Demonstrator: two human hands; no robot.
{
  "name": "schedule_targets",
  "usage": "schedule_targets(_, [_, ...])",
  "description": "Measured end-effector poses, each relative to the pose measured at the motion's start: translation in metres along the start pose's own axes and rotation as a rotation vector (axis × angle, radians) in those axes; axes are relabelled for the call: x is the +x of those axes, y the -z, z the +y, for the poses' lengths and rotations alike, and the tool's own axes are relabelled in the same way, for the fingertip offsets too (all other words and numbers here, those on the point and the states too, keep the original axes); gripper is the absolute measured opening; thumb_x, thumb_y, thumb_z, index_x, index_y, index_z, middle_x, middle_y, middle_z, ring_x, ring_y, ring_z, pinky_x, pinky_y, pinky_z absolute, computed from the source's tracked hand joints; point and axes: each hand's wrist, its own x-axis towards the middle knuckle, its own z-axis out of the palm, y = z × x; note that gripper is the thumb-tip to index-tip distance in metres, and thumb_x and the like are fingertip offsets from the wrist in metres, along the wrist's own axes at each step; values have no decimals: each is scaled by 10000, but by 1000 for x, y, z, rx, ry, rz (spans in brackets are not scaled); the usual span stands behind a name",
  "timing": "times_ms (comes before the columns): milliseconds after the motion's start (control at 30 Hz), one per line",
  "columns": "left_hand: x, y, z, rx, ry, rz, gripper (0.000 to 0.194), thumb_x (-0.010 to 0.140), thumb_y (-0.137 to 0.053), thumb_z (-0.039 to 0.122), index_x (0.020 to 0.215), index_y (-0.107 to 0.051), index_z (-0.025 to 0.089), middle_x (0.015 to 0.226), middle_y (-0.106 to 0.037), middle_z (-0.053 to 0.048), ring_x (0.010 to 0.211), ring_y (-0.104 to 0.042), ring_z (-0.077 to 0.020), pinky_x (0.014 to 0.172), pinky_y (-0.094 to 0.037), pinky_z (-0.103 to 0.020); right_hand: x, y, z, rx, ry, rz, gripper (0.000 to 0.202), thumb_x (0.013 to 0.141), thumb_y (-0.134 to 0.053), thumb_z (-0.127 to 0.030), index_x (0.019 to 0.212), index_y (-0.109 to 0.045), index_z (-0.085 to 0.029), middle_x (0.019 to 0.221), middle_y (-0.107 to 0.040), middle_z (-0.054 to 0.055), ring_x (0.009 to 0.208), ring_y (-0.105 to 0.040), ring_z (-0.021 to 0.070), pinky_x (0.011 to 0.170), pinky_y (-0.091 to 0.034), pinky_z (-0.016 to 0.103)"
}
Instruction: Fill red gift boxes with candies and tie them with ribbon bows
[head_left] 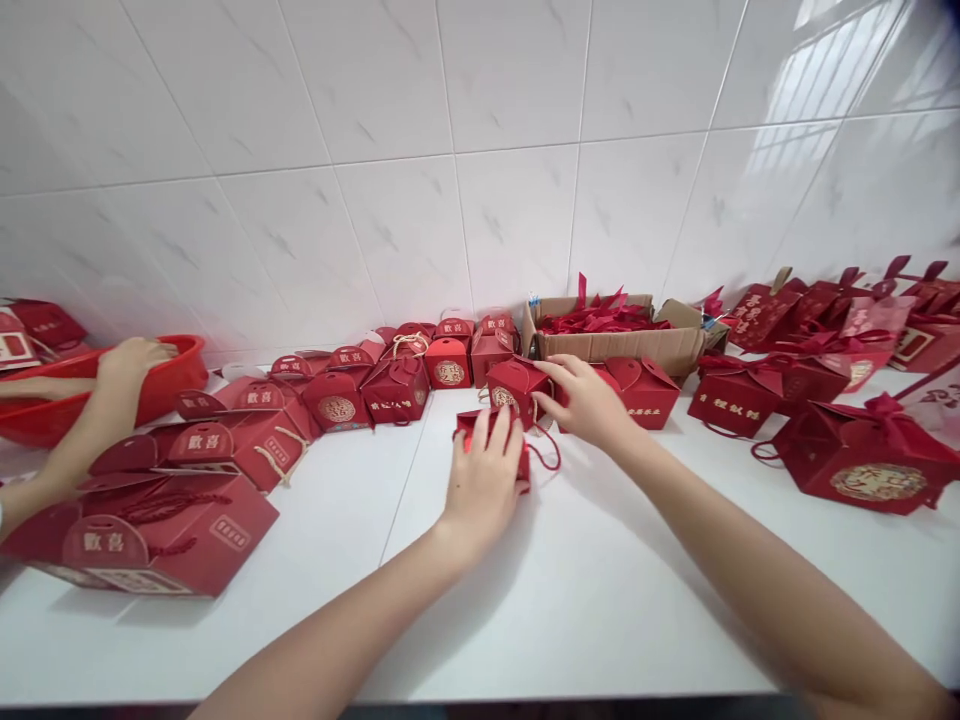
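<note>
Near the middle of the white table, my left hand (486,478) lies over a small dark red box (523,470), its fingers wrapped over the top and hiding most of it. My right hand (589,402) is just behind and to the right, fingers apart, at the side of another small red box (517,382) with a gold round emblem. Whether the fingertips touch that box is hard to tell. A red cord loop (551,450) lies between the two hands.
Red gift boxes (335,400) line the wall. Behind my right hand stands a cardboard box (622,347) of red ribbons. Larger boxes (862,460) stand right. At the left, another person's hand (124,375) reaches over a red basin (191,365), behind a big box (240,520).
</note>
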Motion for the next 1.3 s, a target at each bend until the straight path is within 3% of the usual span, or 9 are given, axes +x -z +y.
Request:
schedule_targets(167, [-1, -6, -63, 35, 46, -42, 701, 718, -631, 103, 1377, -421, 213, 1502, -334, -140, 1381, -269, -361, 1046, -354, -569, 37, -33, -24, -80, -117, -219, 554, 844, -589, -380, 1330, -530, -122, 1234, -574, 252, 1130, -532, 398, 867, -460, 534])
schedule_targets(333, [32, -26, -114, -33, 18, -67, 741, 702, -645, 81, 1390, -400, 210, 1501, -326, -149, 1375, -279, -369, 1076, -305, -579, 44, -47, -10, 2, 71, -332, 503, 803, -585, -120, 1273, -582, -296, 1353, -553, 46, 1270, -477, 224, 999, -424, 344])
schedule_targets(533, [67, -46, -123, -32, 58, -16, 683, 801, -534, 80, 1441, -312, 168, 1515, -297, -175, 1406, -243, -346, 1128, -164, -586, 39, -87, -26, -63, -37, -159, 641, 829, -395, 25, 1435, -391, -185, 1524, -282, 176, 1405, -264, 324, 1095, -247, 527])
schedule_targets(633, [24, -18, -98, -27, 125, 44, 801, 794, -615, 211, 1481, -205, 177, 1572, -109, -181, 1442, -63, -389, 1118, -106, -637, 20, -105, -41, -75, -10, 69, 590, 900, -401, -86, 1474, -297, -178, 1573, -107, 174, 1448, -80, 340, 1116, -170, 558])
schedule_targets(733, [-64, 25, -74, -172, 111, 114, 798, 830, -584, 347, 1494, -155, 240, 1574, -108, -146, 1439, -98, -382, 1095, -218, -631, -5, -112, -66, 14, 153, 273, 655, 930, -436, -236, 1512, -135, -230, 1587, -3, 128, 1453, -40, 325, 1124, -177, 555])
schedule_targets(800, [-129, 46, -77, -288, 220, 200, 763, 814, -597, 350, 1474, -224, 258, 1547, -198, -132, 1420, -188, -359, 1106, -269, -574, -23, -113, -93, 161, 242, 230, 776, 913, -481, -307, 1515, 7, -265, 1584, 77, 98, 1453, -2, 328, 1124, -181, 570])
schedule_targets(1000, [-248, 48, -211, -925, 888, 965, 690, 567, -816, 349, 1170, -489, 278, 1349, -452, -62, 1359, -337, -287, 1141, -274, -462, -49, -128, -205, 766, 296, -441, 1193, 722, -686, -538, 1474, 201, -273, 1541, 261, 99, 1446, 139, 285, 1145, -201, 499])
schedule_targets(1133, [-256, 39, -297, -1095, 1115, 954, 573, 560, -788, 467, 1023, -541, 235, 1250, -540, -88, 1348, -357, -285, 1129, -279, -443, -31, -153, -287, 1019, 106, -621, 1449, 538, -790, -586, 1442, 284, -225, 1494, 359, 139, 1410, 247, 263, 1165, -94, 472])
schedule_targets(1300, [-231, 34, -348, -1249, 1135, 985, 507, 820, -404, 616, 926, -606, 164, 948, -682, -117, 1094, -601, -270, 903, -502, -386, -9, -177, -352, 1221, -167, -570, 1471, 489, -808, -591, 1476, 190, -154, 1531, 245, 197, 1429, 192, 270, 1169, -61, 466])
